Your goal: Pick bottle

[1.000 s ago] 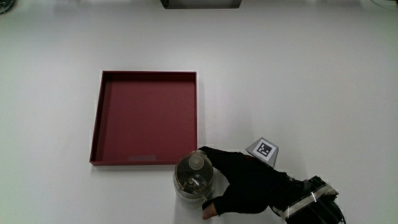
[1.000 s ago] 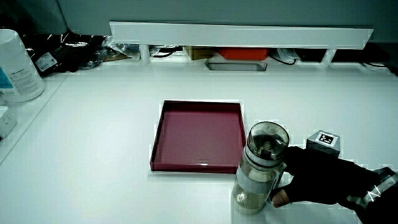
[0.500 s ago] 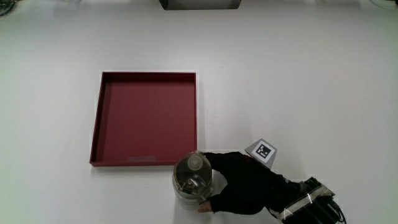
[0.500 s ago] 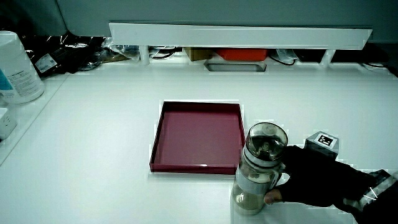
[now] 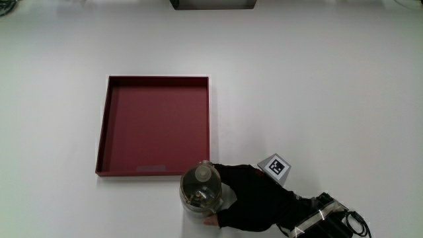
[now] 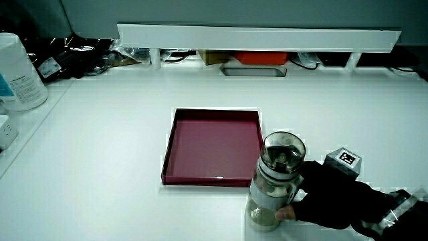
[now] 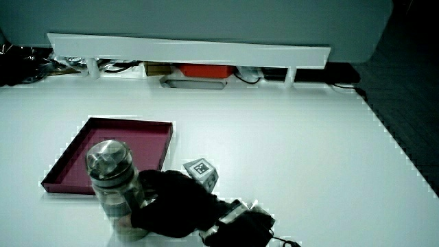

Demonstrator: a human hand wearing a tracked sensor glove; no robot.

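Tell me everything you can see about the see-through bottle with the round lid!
The clear round bottle looks like glass or plastic, with a see-through domed lid and a pale band below it. Something brownish sits at its bottom. It stands upright on the white table, just off the nearer edge of the dark red square tray, not in it. The black-gloved hand wraps around its side, thumb across the lower body, with the small patterned cube on its back.

Bright even overhead light, white table (image 5: 344,86) nearly washed out, soft faint shadows, jagged pale fringes along object edges
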